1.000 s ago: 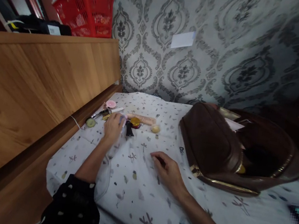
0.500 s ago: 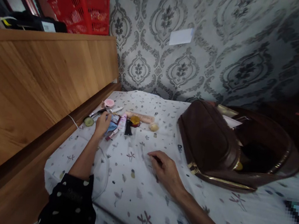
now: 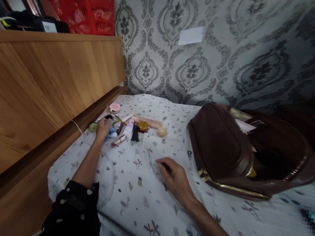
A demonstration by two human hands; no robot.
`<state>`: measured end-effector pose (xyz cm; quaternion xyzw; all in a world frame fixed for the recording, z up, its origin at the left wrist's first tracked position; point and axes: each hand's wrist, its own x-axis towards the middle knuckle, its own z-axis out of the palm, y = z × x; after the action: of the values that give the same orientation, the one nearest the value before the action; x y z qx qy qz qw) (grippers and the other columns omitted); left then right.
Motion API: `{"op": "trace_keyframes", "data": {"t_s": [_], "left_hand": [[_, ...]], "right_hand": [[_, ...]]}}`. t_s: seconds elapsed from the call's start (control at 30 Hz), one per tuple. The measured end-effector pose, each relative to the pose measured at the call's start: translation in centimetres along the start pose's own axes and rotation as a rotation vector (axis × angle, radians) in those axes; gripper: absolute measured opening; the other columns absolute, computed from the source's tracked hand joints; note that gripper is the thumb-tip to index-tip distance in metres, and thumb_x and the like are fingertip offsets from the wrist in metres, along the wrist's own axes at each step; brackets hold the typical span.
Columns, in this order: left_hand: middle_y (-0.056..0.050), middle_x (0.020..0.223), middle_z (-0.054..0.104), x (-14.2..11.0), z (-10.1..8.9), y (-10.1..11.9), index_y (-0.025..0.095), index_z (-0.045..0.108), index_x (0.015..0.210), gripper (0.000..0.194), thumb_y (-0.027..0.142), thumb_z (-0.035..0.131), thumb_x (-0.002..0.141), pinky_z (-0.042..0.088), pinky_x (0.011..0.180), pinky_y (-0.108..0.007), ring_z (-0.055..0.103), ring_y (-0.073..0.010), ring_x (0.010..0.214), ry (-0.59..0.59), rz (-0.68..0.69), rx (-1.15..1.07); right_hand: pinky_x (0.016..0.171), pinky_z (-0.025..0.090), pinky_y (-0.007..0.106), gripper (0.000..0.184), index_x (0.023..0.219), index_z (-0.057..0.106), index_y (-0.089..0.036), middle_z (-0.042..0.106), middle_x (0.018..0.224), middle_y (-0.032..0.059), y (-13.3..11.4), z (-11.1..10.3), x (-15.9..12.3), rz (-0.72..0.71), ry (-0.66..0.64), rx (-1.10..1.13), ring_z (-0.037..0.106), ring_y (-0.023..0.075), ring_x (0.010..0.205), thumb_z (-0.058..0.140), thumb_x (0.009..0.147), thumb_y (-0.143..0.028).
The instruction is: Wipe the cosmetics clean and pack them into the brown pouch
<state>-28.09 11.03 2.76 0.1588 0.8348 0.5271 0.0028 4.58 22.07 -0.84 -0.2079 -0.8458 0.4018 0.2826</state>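
My left hand (image 3: 103, 129) is closed on a crumpled light-blue cloth (image 3: 111, 130) among the cosmetics on the left. Just right of it lie a small dark bottle with a label (image 3: 117, 127), a lipstick (image 3: 118, 140), a white-and-pink tube (image 3: 128, 128) and a black tube (image 3: 135, 133). A round gold-lidded jar (image 3: 142, 126) stands beside a long peach tube (image 3: 155, 124), with a beige sponge (image 3: 162, 132) at the end of the row. My right hand (image 3: 174, 178) rests on the sheet, loosely curled, fingers slightly apart, with nothing visible in it.
A brown leather bag (image 3: 220, 150) stands unzipped on the right of the patterned sheet (image 3: 142, 186). A pink compact (image 3: 114, 107) and a round greenish item (image 3: 93, 126) lie by the wooden headboard (image 3: 64, 70). A red basket (image 3: 87, 4) sits above.
My left hand has drawn the blue cloth a little to the left, away from the labelled bottle, uncovering more of it. My right hand has stayed in place.
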Motion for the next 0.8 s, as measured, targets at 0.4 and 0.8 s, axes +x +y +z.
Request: {"op": "trace_keyframes", "data": {"t_s": [0.4, 0.8], "left_hand": [[-0.023, 0.117, 0.067, -4.3, -0.2, 4.2, 0.016, 0.056, 0.116, 0.053, 0.053, 0.064, 0.079, 0.049, 0.083, -0.047, 0.061, -0.0437, 0.112, -0.249, 0.088, 0.715], [-0.004, 0.058, 0.053, -2.8, 1.6, 0.9, 0.027, 0.044, 0.074, 0.049, 0.058, 0.076, 0.053, 0.047, 0.057, -0.04, 0.064, -0.0374, 0.07, -0.009, 0.398, 0.436]], "right_hand": [[0.071, 0.048, 0.029, 0.02, 0.092, 0.07, -0.018, 0.071, 0.087, 0.0058, -0.8, -0.1, -0.4, -0.007, -0.01, -0.024, 0.063, 0.0173, 0.078, 0.052, 0.084, -0.013], [0.076, 0.047, 0.03, 0.016, 0.093, 0.07, -0.018, 0.069, 0.085, 0.0047, -0.8, -0.2, -0.5, -0.007, -0.025, -0.052, 0.06, 0.017, 0.078, 0.057, 0.085, -0.013]]}}
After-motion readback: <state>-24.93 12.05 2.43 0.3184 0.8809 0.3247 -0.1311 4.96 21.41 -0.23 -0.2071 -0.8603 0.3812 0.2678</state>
